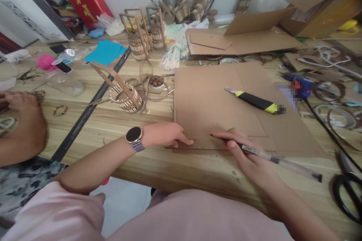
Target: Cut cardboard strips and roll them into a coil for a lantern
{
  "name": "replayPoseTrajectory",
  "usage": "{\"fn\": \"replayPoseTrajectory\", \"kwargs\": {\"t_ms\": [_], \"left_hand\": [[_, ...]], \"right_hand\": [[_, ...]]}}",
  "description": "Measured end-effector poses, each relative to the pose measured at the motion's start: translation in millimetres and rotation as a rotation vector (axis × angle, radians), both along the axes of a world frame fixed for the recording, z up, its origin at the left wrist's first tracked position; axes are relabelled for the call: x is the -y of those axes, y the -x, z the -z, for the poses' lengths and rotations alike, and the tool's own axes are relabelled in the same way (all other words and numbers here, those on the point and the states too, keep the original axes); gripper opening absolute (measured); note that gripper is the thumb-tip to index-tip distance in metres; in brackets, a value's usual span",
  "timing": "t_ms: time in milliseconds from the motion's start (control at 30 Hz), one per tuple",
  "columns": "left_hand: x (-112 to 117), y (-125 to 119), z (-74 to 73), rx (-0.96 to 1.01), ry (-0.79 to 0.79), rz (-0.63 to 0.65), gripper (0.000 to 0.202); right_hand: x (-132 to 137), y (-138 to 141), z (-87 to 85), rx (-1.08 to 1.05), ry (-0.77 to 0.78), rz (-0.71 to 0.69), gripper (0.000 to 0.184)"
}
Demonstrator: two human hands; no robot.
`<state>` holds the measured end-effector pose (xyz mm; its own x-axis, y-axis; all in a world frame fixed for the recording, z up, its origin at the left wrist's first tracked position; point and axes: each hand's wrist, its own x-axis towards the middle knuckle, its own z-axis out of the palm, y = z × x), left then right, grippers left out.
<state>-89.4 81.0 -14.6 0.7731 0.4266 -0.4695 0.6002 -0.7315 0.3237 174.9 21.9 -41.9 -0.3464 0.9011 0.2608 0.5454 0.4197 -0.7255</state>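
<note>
My right hand (246, 150) is closed round a clear-barrelled pen (254, 151), its tip close over the brown cardboard sheet (209, 101). The pen slants down to the left. At the sheet's near left corner lies my left hand (166, 134), index finger stretched out on the cardboard and the other fingers partly bent beneath. It grips nothing that I can see. On that wrist is a round watch. A yellow-and-black utility knife (256, 101) rests on the sheet, blade toward the upper left. Faint lines or creases cross the cardboard.
Left of the sheet stands a small woven basket (126, 98) with a tall handle; several more baskets (183, 5) crowd the back. At right are a blue glue gun (301, 84), coiled strips and black scissors (349, 192). Another person's hand (22, 107) works near a bead bracelet (60, 110).
</note>
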Motion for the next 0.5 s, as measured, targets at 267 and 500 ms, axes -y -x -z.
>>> {"fn": "replayPoseTrajectory", "kwargs": {"t_ms": [267, 500], "left_hand": [[-4, 3, 8.1, 0.143, 0.018, 0.052, 0.031], [-7, 2, 13.1, 0.191, 0.044, 0.057, 0.025]], "right_hand": [[19, 70, 11.2, -0.104, 0.225, -0.114, 0.014], [20, 84, 13.3, -0.074, 0.274, -0.14, 0.013]]}}
